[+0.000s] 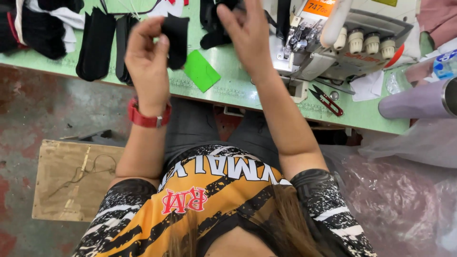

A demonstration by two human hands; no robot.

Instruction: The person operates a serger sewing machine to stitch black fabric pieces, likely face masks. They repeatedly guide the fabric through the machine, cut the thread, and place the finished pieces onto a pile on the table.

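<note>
The person's patterned orange and black shirt (214,200) fills the near foreground. Above it, the left hand (147,59), with a red watch (148,119) at the wrist, pinches a small black cloth (177,38) between thumb and fingertips, held up over the table's (228,90) near edge. The right hand (247,31) is raised just beside it, fingers loosely spread, touching more black fabric (212,24) near the sewing machine (333,43). A green card (201,71) lies below the cloth. Black pieces (97,45) lie in a row to the left; snips (328,101) lie by the front edge. Left of the knees, a board (71,178) lies on open floor. A plastic bag (404,195) sits to the right; its contents cannot be told.
</note>
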